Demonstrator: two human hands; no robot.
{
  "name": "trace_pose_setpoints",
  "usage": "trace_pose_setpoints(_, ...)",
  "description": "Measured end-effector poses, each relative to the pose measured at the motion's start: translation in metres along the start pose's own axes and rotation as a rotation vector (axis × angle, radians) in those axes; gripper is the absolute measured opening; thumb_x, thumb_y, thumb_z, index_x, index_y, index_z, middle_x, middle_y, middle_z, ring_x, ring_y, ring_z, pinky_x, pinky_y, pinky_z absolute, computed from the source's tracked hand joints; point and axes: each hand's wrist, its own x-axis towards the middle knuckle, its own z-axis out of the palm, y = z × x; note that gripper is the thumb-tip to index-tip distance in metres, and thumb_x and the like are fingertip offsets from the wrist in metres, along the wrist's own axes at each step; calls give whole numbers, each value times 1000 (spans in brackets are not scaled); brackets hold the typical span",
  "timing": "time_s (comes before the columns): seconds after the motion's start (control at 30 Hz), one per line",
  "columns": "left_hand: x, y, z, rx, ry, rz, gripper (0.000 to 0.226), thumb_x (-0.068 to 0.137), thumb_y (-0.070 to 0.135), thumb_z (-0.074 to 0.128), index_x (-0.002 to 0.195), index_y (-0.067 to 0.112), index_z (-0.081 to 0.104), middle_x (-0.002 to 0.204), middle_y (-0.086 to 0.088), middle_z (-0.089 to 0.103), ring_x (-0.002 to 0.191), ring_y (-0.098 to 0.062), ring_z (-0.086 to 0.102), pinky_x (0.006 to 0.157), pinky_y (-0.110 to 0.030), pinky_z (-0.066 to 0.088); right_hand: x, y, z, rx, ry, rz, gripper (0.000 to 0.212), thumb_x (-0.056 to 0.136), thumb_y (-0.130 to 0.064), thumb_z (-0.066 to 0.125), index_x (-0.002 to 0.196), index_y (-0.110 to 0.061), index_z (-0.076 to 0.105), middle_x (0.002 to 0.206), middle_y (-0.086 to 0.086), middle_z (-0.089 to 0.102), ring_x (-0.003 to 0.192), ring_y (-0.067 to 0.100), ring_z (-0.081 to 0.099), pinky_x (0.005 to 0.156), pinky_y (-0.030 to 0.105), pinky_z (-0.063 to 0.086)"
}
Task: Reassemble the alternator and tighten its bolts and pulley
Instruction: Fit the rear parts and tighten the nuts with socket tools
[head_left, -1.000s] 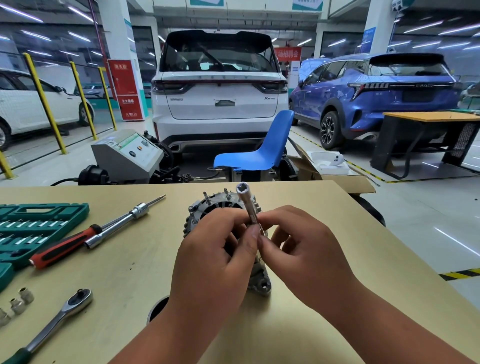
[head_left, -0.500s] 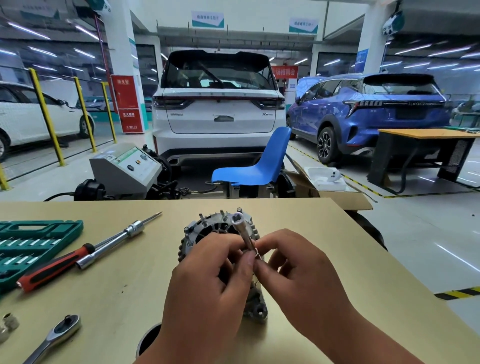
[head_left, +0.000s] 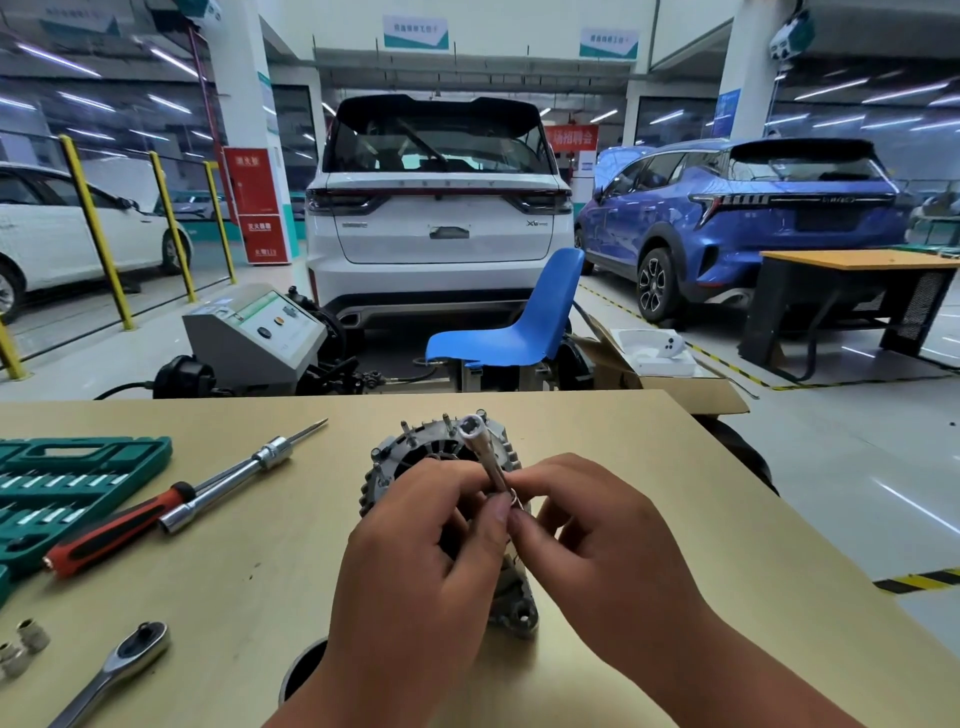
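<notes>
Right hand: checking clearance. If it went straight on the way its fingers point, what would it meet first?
Probably the long socket that the right hand pinches, with the left hand just beyond.

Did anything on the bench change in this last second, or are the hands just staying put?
Very little. The left hand and right hand still pinch the slim silver tube socket; its open end has sunk slightly against the grey metal alternator. The chrome ratchet and red-handled driver lie unmoved; only the camera shifted.
</notes>
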Motion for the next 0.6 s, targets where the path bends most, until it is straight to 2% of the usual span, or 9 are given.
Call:
trace_pose_setpoints(0.13, 0, 0, 0, 6, -4, -3, 12, 93, 40, 60, 102, 40, 69, 86, 15, 64, 72, -14, 63, 60, -21, 47, 0, 0, 1, 12, 8, 44, 19, 88, -41, 66, 105, -47, 67, 100, -18, 68, 78, 15, 66, 63, 10, 42)
trace_pose_setpoints(0.3, 2, 2, 0, -8, -14, -2, 8, 94, 37, 60, 99, 40, 66, 85, 20, 64, 72, -9, 62, 61, -12, 41, 1, 2, 1, 1, 26, -4, 22, 89, -27, 71, 108, -37, 74, 98, -18, 68, 78, 12, 66, 65, 9, 42)
trace_pose_setpoints(0.43, 0, 0, 0, -15, -9, -14, 8, 94, 37, 61, 97, 44, 64, 84, 19, 63, 71, -10, 61, 60, -13, 41, 2, 0, 1, -1, 32, 21, 15, 87, -34, 71, 102, -38, 69, 96, -17, 68, 76, 13, 64, 64, 9, 42)
trace_pose_setpoints(0.6, -1, -3, 1, -36, -22, -13, 7, 95, 38, 60, 97, 43, 64, 81, 18, 63, 66, -12, 60, 57, -18, 41, 0, -1, 2, 19, 30, -14, 23, 88, -33, 67, 109, -37, 74, 96, -17, 67, 74, 14, 66, 65, 9, 42)
